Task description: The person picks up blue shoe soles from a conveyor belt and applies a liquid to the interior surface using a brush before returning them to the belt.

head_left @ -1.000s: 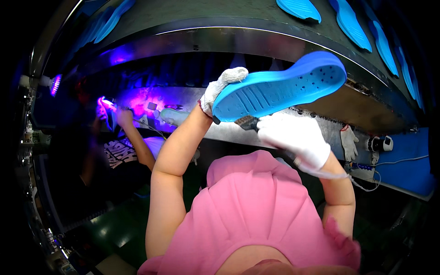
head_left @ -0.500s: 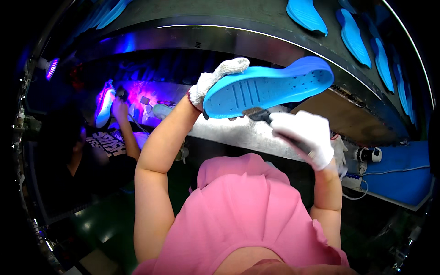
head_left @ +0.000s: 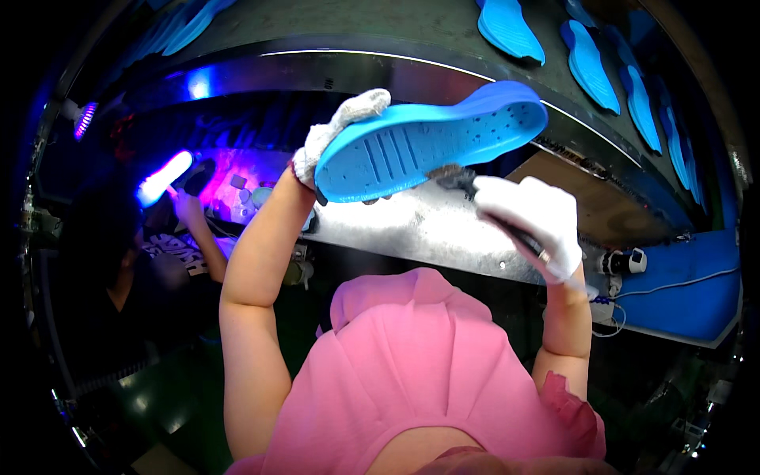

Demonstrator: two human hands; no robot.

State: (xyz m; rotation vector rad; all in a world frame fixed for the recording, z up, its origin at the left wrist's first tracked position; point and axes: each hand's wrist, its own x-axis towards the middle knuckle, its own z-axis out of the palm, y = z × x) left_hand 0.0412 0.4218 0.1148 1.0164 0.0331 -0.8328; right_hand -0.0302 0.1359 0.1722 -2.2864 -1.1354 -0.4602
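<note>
My left hand (head_left: 342, 120), in a white knit glove, grips a blue shoe sole (head_left: 427, 142) at its left end. The sole is raised and tilted, its hollow side with grooves and small holes turned to me. In my gloved right hand (head_left: 538, 218) is a dark-bristled brush (head_left: 453, 177), its handle running back through the closed fingers. The bristles are at the sole's lower edge, near its middle; whether they touch it I cannot tell. Glove and sole hide most of my left fingers.
A metal bench (head_left: 412, 226) lies beneath the sole. Beyond it a dark conveyor belt (head_left: 356, 28) carries several blue soles (head_left: 590, 67). At left, a person (head_left: 119, 269) holds a brightly lit sole (head_left: 165, 179) under purple light. A blue board (head_left: 681, 293) with a cable is at right.
The sole and my left hand have shifted slightly left in view. The brush has moved a little up along the sole's edge. The other person's lit sole has tilted.
</note>
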